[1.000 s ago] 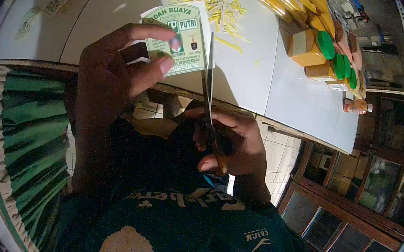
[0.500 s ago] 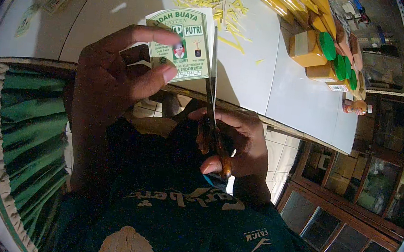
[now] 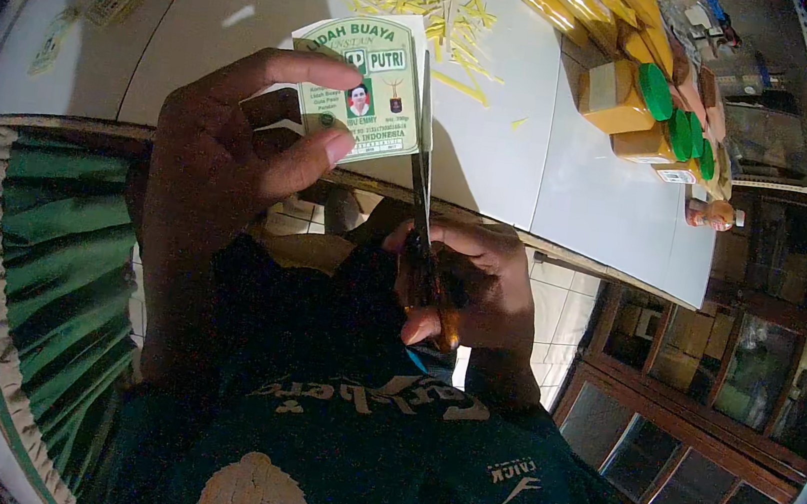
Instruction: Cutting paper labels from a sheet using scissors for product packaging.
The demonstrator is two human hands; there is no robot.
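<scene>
Thumb and forefinger of the left hand pinch a pale-green printed paper label, its design arched on top and bearing a small portrait, above the near edge of a white table. Scissors run along the label's white right margin, their brownish handles gripped in the right hand. Compared with one second ago, the label sits slightly lower and farther right.

White-edged green label, yellow paper strips, amber scissors handle, green jar lids, pale-printed dark green shirt
</scene>
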